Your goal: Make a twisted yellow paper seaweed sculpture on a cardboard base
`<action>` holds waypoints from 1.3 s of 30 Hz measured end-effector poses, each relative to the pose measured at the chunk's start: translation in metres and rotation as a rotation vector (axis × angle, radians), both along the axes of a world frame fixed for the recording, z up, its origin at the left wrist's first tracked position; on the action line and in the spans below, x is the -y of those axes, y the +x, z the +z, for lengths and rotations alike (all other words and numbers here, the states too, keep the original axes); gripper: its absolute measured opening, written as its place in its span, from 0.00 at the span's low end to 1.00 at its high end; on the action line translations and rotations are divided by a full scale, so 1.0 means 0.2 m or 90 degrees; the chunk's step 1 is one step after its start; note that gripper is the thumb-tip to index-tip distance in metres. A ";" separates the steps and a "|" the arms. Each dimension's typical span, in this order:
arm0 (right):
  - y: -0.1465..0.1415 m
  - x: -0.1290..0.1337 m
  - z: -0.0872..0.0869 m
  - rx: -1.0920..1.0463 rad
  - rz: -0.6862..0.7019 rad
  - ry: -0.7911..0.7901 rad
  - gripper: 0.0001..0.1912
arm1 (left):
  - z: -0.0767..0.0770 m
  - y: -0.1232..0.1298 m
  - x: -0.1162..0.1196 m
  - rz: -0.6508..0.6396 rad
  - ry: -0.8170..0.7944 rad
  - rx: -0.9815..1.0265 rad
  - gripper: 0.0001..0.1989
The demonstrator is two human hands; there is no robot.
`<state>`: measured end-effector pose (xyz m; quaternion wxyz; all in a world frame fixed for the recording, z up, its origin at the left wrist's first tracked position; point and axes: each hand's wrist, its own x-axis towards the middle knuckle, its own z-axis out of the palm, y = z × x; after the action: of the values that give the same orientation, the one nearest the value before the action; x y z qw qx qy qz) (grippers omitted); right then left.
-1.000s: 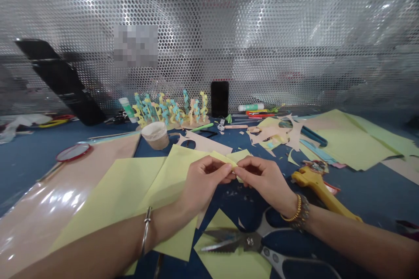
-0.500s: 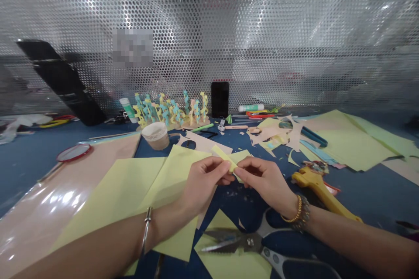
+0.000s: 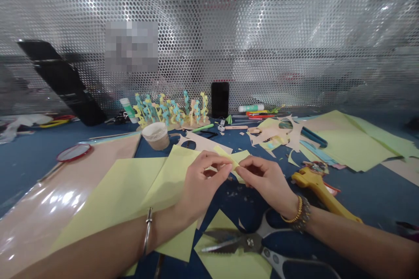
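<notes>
A narrow yellow paper strip (image 3: 224, 153) is pinched between the fingertips of both hands, above the blue table. My left hand (image 3: 204, 183) is closed on it, thumb and forefinger meeting at its near end. Beside it my right hand (image 3: 263, 178) grips the same end, its fingers curled. Part of the strip is hidden by the fingers. Below the hands, grey-handled scissors (image 3: 250, 240) lie with parted blades over a yellow paper piece (image 3: 242, 266). Yellow sheets (image 3: 163, 187) lie under and beside my left forearm.
A paper cup (image 3: 156, 137) stands before a row of curly paper stalks (image 3: 172, 109). A black phone (image 3: 220, 99) leans at the back. Yellow-handled tool (image 3: 322, 189), paper scraps (image 3: 278, 133) and sheets (image 3: 347, 139) lie right. A red-rimmed round object (image 3: 74, 153) rests left.
My left fingers have shifted slightly up along the strip, and the hand has turned a little. My right hand has hardly moved. The strip stays held.
</notes>
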<state>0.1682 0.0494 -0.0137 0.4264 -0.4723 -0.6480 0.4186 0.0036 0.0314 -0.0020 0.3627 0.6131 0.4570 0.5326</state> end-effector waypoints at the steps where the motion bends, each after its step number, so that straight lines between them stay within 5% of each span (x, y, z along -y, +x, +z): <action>1: 0.00 0.00 0.00 0.002 0.003 0.003 0.12 | 0.00 0.00 -0.01 0.001 -0.011 -0.002 0.04; 29: 0.00 0.00 0.01 0.006 -0.006 0.023 0.11 | -0.02 0.01 -0.04 -0.054 -0.204 0.075 0.08; 39: 0.00 0.00 0.00 0.027 0.018 0.056 0.10 | -0.02 0.00 -0.04 -0.056 -0.193 0.067 0.10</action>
<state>0.1687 0.0502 -0.0134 0.4272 -0.4525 -0.6813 0.3854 0.0042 0.0402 -0.0059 0.4974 0.5420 0.4856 0.4722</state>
